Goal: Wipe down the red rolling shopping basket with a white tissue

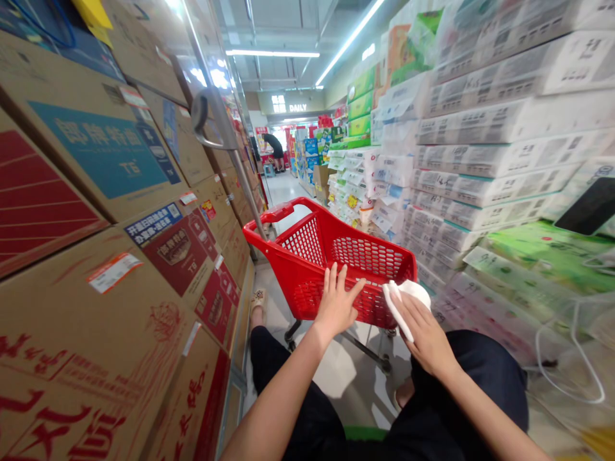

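Note:
In front of my knees stands a red plastic shopping cart [369,253] with a perforated basket on dark wheels. My left hand [335,301] lies against the near side of the basket, its fingers spread and nothing in them. At the basket's right corner my right hand [423,330] holds a folded white cloth [417,291]. The cloth sits under and around my fingers and touches the rim, as far as I can see. Part of the cloth is hidden by my hand.
Stacked cardboard cartons [96,333] wall the left, with a metal post [230,141] before them. Paper packs [471,153] pile up on the right, with a dark phone [589,206] and a white cable [571,358]. A person [275,152] bends over far down the aisle.

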{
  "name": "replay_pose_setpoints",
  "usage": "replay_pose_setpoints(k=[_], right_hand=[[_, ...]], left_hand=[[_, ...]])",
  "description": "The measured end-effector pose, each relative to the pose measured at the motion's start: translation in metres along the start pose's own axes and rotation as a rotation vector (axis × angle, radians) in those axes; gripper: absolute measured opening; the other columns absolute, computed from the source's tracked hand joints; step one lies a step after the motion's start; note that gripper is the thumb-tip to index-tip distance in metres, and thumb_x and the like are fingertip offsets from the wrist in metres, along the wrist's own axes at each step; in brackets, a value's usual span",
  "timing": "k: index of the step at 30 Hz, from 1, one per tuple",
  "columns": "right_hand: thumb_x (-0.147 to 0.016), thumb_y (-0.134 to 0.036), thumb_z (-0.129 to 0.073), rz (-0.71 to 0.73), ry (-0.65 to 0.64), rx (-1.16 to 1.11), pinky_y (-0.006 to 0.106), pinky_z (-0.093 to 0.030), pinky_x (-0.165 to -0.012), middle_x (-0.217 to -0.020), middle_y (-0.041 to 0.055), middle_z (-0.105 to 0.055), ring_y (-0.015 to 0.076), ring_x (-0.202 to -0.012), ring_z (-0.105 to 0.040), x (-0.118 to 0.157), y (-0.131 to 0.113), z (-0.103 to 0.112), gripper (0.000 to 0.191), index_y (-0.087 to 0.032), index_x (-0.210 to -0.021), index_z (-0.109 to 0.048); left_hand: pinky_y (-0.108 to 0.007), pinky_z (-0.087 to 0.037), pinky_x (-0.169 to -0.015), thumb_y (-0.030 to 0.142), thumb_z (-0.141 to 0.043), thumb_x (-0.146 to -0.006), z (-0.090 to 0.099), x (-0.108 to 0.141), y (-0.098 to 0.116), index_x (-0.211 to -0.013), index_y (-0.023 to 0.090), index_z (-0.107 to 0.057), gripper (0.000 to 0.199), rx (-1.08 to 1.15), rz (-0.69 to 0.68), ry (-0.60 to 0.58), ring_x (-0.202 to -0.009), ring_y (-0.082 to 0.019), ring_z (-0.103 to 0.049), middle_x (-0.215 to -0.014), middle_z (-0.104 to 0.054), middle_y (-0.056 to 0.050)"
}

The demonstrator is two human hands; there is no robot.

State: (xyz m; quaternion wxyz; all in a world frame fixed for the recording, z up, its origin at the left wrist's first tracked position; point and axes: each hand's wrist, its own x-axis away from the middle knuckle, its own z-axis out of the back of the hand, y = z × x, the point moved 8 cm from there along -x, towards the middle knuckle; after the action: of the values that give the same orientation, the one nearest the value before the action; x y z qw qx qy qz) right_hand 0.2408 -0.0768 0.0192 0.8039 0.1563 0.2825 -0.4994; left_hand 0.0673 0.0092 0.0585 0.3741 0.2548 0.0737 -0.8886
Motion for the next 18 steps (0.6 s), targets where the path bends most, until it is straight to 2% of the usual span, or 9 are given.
replay_pose_setpoints(k=[3, 6, 10, 12, 14, 18], right_hand=[[-0.092, -0.01, -0.044, -0.076, 0.034, -0.034, 0.056, -0.031, -0.125, -0.17, 0.0083, -0.026, 0.0295, -0.154, -0.03, 0.004, 0.009, 0.002, 0.082, -0.022, -0.166, -0.011], [-0.092, -0.01, -0.044, -0.159, 0.035, -0.021, 0.056, -0.028, -0.126, -0.17, 0.0078, -0.026, 0.0282, -0.153, -0.031, -0.015, 0.001, 0.001, 0.083, -0.023, -0.167, -0.009], [-0.083, -0.006, -0.05, -0.12, -0.02, 0.039, 0.058, -0.027, -0.126, -0.172, 0.0101, -0.021, 0.0305, -0.155, -0.026, -0.054, -0.026, -0.008, 0.097, -0.021, -0.167, -0.004], [-0.08, -0.005, -0.051, -0.089, -0.017, 0.047, 0.056, -0.029, -0.125, -0.172, 0.0112, -0.02, 0.0307, -0.156, -0.025, -0.063, -0.032, -0.009, 0.101, -0.02, -0.166, -0.002], [-0.08, -0.005, -0.05, -0.046, -0.018, 0.039, 0.055, -0.033, -0.124, -0.172, 0.0113, -0.021, 0.0305, -0.155, -0.028, -0.061, -0.032, -0.008, 0.1, -0.021, -0.167, -0.002], [-0.083, -0.005, -0.047, -0.014, -0.019, -0.01, 0.054, -0.037, -0.121, -0.169, 0.0109, -0.029, 0.0295, -0.151, -0.035, -0.033, -0.012, -0.003, 0.094, -0.022, -0.167, -0.007]], left_hand=[[-0.069, -0.01, -0.125, 0.016, -0.071, -0.072, -0.001, 0.0, 0.003, -0.154, 0.031, -0.044, 0.087, 0.02, -0.001, 0.008, -0.158, -0.043, 0.001, -0.172, -0.01, -0.009], [-0.071, -0.01, -0.124, 0.016, -0.071, -0.072, -0.002, -0.003, 0.006, -0.154, 0.03, -0.044, 0.088, 0.038, -0.006, 0.012, -0.158, -0.044, 0.002, -0.172, -0.011, -0.01], [-0.072, -0.012, -0.124, 0.014, -0.071, -0.069, -0.002, -0.006, 0.004, -0.155, 0.027, -0.042, 0.091, 0.056, -0.016, 0.01, -0.158, -0.044, 0.0, -0.172, -0.013, -0.012], [-0.072, -0.012, -0.124, 0.012, -0.069, -0.069, -0.002, -0.007, 0.0, -0.154, 0.026, -0.043, 0.091, 0.057, -0.011, 0.011, -0.158, -0.043, -0.001, -0.171, -0.015, -0.012], [-0.072, -0.012, -0.124, 0.011, -0.068, -0.07, -0.002, -0.006, -0.005, -0.153, 0.027, -0.045, 0.088, 0.059, -0.008, 0.013, -0.159, -0.042, -0.002, -0.171, -0.017, -0.011], [-0.069, -0.011, -0.125, 0.011, -0.067, -0.073, -0.001, -0.004, -0.014, -0.149, 0.028, -0.05, 0.08, 0.085, -0.022, 0.026, -0.159, -0.04, 0.0, -0.171, -0.015, -0.01]])
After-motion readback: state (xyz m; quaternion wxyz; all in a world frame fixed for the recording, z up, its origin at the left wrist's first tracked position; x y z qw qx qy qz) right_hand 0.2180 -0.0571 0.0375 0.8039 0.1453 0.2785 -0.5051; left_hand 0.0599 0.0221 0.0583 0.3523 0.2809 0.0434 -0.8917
